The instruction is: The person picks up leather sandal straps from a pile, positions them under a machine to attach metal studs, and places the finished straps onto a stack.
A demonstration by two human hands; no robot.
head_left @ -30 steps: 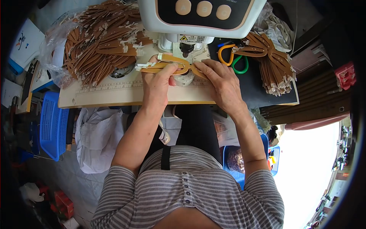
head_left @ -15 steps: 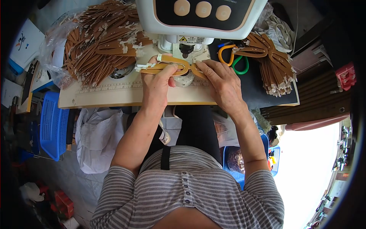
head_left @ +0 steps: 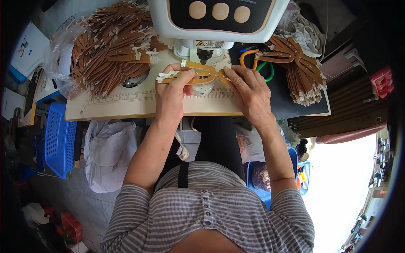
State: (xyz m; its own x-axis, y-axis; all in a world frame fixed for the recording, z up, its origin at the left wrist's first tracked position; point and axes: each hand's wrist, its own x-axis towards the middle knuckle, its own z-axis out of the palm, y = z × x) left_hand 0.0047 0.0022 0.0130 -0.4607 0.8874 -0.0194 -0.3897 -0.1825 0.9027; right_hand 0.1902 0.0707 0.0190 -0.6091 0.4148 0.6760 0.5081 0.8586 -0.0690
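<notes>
Between both hands stretches a tan looped strap piece (head_left: 201, 67) with a narrow waist, small metal studs and white tape at its left ends. My left hand (head_left: 170, 98) pinches its left loop between thumb and fingers. On the right loop, the fingers of my right hand (head_left: 254, 96) are closed, hiding part of it. The strap lies just below the dark press tip (head_left: 204, 56) of a white machine (head_left: 219, 35), over a round pale base (head_left: 203, 89). Whether the strap touches that base I cannot tell.
A big heap of brown straps (head_left: 112, 52) fills the table's left side, beside a clear plastic bag (head_left: 63, 80). More straps (head_left: 301, 76) lie right, near orange-handled (head_left: 249, 59) and green-handled (head_left: 270, 72) tools. A printed ruler (head_left: 122, 97) runs along the table's front. A blue basket (head_left: 59, 139) stands lower left.
The strap has shifted slightly right and turned a little, its waist now right of the press tip. My right hand has moved slightly right; both hands keep their hold.
</notes>
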